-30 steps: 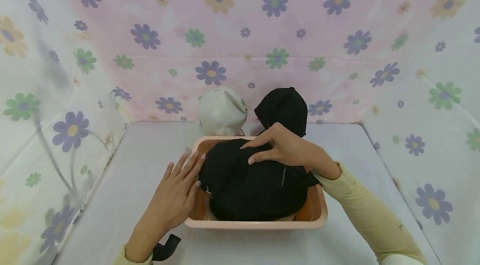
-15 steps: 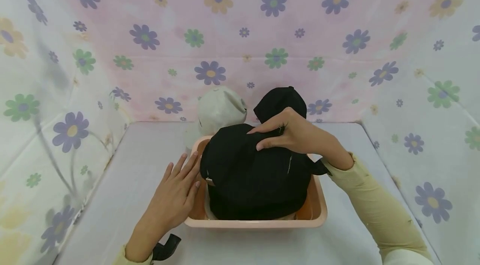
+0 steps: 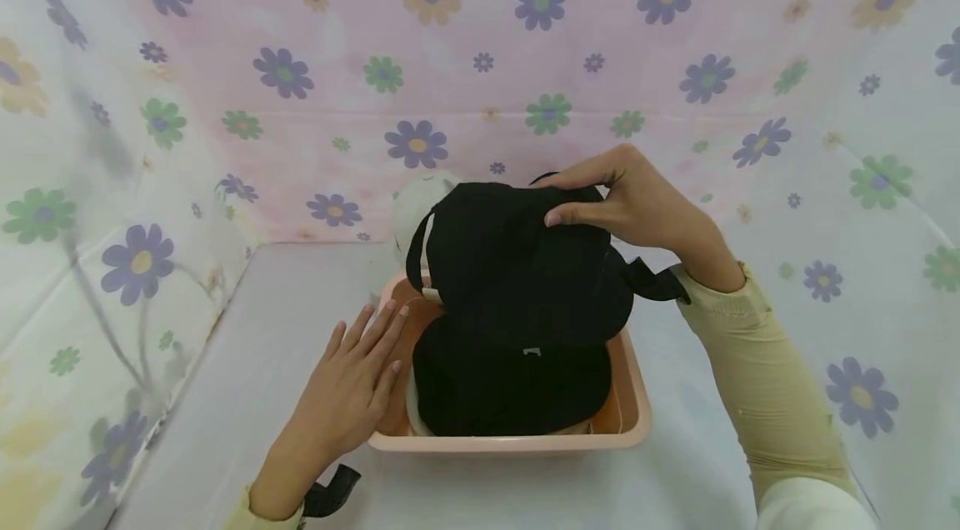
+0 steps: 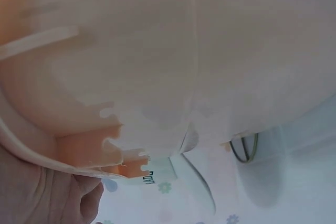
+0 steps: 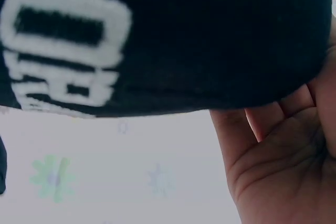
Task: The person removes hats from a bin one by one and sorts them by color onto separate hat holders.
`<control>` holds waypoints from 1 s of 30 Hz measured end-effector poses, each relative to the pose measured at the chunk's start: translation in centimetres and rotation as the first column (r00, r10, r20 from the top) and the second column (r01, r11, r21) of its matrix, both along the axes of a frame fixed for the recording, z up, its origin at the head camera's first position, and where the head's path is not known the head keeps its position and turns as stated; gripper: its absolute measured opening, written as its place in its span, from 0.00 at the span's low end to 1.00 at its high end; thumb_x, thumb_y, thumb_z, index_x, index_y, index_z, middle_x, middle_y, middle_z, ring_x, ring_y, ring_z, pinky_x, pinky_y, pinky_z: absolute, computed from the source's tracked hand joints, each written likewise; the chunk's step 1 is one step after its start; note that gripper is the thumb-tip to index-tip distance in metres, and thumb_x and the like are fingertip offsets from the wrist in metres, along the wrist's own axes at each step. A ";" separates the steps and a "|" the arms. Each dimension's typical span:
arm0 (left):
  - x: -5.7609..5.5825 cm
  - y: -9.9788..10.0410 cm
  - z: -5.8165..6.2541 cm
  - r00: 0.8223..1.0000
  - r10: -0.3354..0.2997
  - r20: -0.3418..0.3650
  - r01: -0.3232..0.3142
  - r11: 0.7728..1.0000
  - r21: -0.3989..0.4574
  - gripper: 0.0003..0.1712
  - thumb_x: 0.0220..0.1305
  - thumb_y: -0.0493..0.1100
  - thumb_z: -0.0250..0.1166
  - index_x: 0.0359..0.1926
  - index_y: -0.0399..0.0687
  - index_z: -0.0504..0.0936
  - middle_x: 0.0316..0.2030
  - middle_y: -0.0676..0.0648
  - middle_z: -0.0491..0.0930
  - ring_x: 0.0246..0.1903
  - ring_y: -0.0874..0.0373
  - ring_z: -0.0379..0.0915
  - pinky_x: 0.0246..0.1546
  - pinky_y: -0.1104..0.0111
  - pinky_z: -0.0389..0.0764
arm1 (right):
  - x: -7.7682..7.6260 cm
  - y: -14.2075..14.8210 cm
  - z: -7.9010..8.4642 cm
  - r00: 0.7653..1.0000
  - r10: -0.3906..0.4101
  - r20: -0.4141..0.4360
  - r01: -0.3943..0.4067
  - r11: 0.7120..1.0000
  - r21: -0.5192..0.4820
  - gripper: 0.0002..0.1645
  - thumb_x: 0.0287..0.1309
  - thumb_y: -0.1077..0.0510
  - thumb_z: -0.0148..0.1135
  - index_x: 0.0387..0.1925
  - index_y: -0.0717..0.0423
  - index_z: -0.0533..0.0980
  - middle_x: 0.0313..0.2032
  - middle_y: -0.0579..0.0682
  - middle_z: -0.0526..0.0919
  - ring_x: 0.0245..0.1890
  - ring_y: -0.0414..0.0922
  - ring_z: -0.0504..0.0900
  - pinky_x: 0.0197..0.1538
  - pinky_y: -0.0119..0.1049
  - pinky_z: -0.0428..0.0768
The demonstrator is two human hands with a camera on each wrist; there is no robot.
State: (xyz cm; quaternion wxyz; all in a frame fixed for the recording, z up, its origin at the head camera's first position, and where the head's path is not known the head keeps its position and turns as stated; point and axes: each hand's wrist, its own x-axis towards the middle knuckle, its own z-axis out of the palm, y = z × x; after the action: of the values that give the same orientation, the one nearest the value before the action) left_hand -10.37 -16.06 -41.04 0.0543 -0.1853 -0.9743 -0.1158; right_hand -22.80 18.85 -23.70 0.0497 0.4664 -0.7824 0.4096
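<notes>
My right hand (image 3: 637, 201) pinches the crown of a black cap (image 3: 517, 263) between thumb and fingers. The cap hangs above the back half of a peach plastic basin (image 3: 517, 444). White lettering shows on the cap (image 5: 226, 40) in the right wrist view, with my palm (image 5: 283, 166) beside it. Under it another black cap (image 3: 517, 397) with a small pale mark lies in the basin. My left hand (image 3: 341, 392) rests at the basin's left rim, fingers extended. In the left wrist view the basin's wall (image 4: 131, 51) fills most of the picture.
Behind the basin stands a white cap (image 3: 412, 209), partly covered by the lifted cap. A further black cap (image 3: 546, 177) is almost hidden behind my right hand. Flowered cloth walls (image 3: 480, 113) enclose the pale tabletop (image 3: 300, 288).
My right hand has raised the black cap out of the basin, up and to the right, uncovering the second black cap below. The left hand has stayed at the rim.
</notes>
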 end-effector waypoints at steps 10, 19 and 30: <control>-0.2 -0.2 -0.1 0.999 -0.022 -0.031 0.022 1.000 0.017 0.35 0.78 0.46 0.51 0.80 0.51 0.54 0.79 0.45 0.54 0.78 0.40 0.45 0.74 0.37 0.50 | -2.0 3.3 1.3 0.979 -0.187 -0.080 0.185 0.982 -0.033 0.21 0.55 0.75 0.69 0.52 0.65 0.84 0.48 0.49 0.89 0.48 0.30 0.86 0.48 0.23 0.81; -0.3 -0.3 -0.3 0.999 -0.024 -0.033 0.024 0.999 0.020 0.34 0.78 0.46 0.51 0.81 0.52 0.54 0.79 0.45 0.54 0.79 0.40 0.45 0.74 0.37 0.50 | -4.4 5.3 0.8 0.940 -0.335 -0.068 0.333 0.942 -0.037 0.18 0.61 0.67 0.69 0.54 0.61 0.84 0.51 0.56 0.87 0.48 0.25 0.83 0.44 0.20 0.80; -0.3 -0.3 -0.2 1.000 -0.020 -0.019 0.021 0.999 0.043 0.35 0.78 0.45 0.52 0.81 0.51 0.53 0.79 0.44 0.54 0.78 0.39 0.45 0.74 0.36 0.50 | -9.1 6.8 -3.3 0.901 -0.433 0.031 0.433 0.901 -0.003 0.18 0.63 0.67 0.68 0.55 0.62 0.83 0.52 0.65 0.85 0.43 0.22 0.81 0.41 0.20 0.81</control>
State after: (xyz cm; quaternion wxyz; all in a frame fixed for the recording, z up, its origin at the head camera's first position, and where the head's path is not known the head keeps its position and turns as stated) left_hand -10.62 -16.41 -41.27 0.0663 -0.1952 -0.9691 -0.1353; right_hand -31.94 25.64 -27.01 0.1301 0.2746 -0.8651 0.3991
